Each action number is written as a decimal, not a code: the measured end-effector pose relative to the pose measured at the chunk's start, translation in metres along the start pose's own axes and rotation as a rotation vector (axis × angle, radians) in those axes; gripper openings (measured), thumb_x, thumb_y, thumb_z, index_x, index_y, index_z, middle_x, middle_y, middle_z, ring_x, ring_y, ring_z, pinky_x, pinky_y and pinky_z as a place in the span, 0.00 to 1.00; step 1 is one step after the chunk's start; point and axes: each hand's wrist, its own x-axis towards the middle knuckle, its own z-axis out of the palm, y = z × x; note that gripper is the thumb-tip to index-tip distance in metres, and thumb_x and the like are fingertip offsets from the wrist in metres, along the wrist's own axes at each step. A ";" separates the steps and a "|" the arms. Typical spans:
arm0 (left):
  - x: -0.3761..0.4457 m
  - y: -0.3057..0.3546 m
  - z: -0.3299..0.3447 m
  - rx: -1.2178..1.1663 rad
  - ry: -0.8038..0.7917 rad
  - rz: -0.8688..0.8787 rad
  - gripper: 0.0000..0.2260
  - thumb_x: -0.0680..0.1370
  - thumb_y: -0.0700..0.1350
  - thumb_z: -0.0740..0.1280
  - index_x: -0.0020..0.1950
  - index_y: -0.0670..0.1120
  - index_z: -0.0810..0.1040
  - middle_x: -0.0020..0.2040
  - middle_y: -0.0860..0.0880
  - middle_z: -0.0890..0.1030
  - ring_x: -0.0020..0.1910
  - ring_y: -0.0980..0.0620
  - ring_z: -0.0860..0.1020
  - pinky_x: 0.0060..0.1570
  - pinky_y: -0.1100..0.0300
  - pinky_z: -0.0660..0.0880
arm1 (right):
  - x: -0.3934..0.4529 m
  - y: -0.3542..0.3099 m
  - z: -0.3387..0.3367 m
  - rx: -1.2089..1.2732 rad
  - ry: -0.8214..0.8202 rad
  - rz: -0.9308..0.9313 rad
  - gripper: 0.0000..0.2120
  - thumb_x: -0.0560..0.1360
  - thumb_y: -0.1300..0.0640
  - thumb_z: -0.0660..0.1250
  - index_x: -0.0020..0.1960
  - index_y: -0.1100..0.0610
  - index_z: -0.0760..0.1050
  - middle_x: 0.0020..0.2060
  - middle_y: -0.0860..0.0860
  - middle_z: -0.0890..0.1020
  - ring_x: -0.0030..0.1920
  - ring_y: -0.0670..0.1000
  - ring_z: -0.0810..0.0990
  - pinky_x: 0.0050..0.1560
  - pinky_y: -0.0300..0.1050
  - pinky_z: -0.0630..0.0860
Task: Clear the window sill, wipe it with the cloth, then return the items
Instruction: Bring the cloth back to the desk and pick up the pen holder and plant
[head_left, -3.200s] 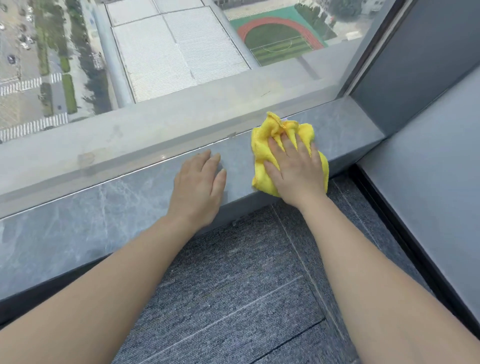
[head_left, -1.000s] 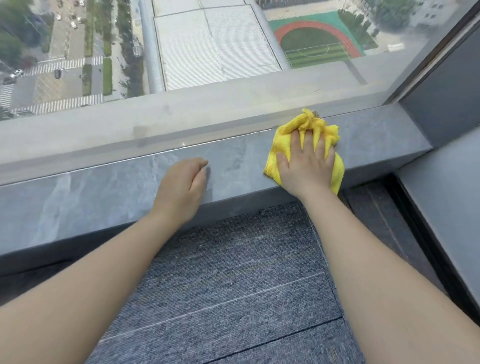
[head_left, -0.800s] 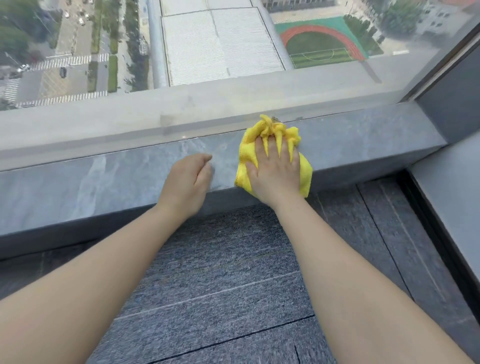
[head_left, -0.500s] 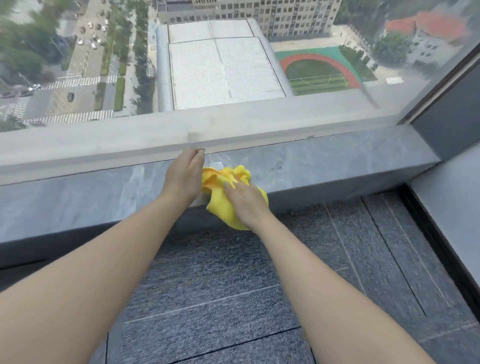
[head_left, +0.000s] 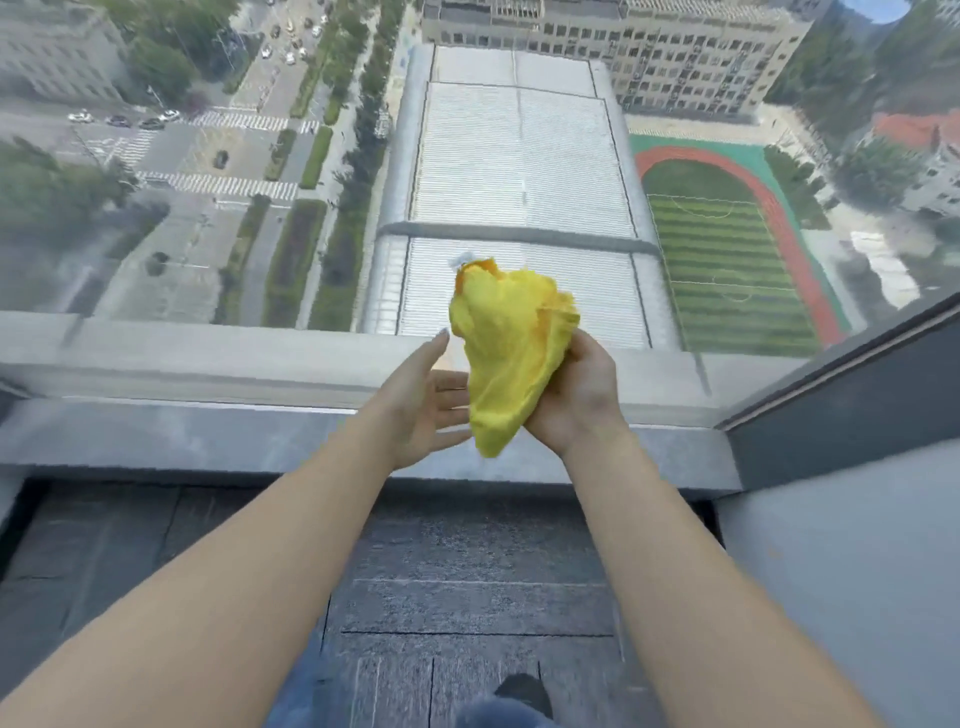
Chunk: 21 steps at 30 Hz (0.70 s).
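Observation:
A crumpled yellow cloth (head_left: 511, 353) is held up in the air above the grey stone window sill (head_left: 182, 441). My right hand (head_left: 576, 395) grips its right side from below. My left hand (head_left: 423, 400) is open, palm facing the cloth, with its fingers spread just left of it and fingertips near or touching the fabric. The sill's surface is bare, with no items on it in view.
The large window pane (head_left: 311, 156) rises right behind the sill, with a dark frame (head_left: 841, 384) and a grey wall (head_left: 857, 571) at the right. Grey carpet tiles (head_left: 467, 597) cover the floor below. A dark shoe tip (head_left: 519, 693) shows at the bottom edge.
The cloth was swept left along the sill, bunched at the sill's edge by both hands, then lifted off it. My left hand left the sill and opened beside the raised cloth.

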 end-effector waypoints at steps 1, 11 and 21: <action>-0.027 0.019 0.006 -0.043 0.006 0.035 0.21 0.76 0.59 0.54 0.49 0.41 0.74 0.44 0.46 0.78 0.44 0.49 0.76 0.47 0.55 0.73 | -0.016 -0.017 0.025 -0.032 -0.032 0.022 0.20 0.78 0.53 0.48 0.44 0.60 0.76 0.34 0.56 0.83 0.42 0.57 0.77 0.47 0.50 0.72; -0.264 0.125 -0.046 -0.296 0.280 0.384 0.13 0.74 0.41 0.61 0.56 0.38 0.74 0.46 0.43 0.81 0.39 0.49 0.81 0.31 0.62 0.80 | -0.137 -0.062 0.236 -0.429 -0.548 0.318 0.32 0.52 0.38 0.74 0.50 0.57 0.82 0.46 0.56 0.85 0.46 0.56 0.84 0.50 0.51 0.80; -0.541 0.036 -0.156 -0.370 1.051 0.636 0.07 0.74 0.40 0.64 0.38 0.47 0.69 0.40 0.48 0.72 0.39 0.51 0.71 0.37 0.58 0.70 | -0.306 0.111 0.380 -1.019 -0.786 0.218 0.04 0.73 0.67 0.64 0.44 0.60 0.76 0.38 0.54 0.79 0.38 0.52 0.78 0.42 0.47 0.78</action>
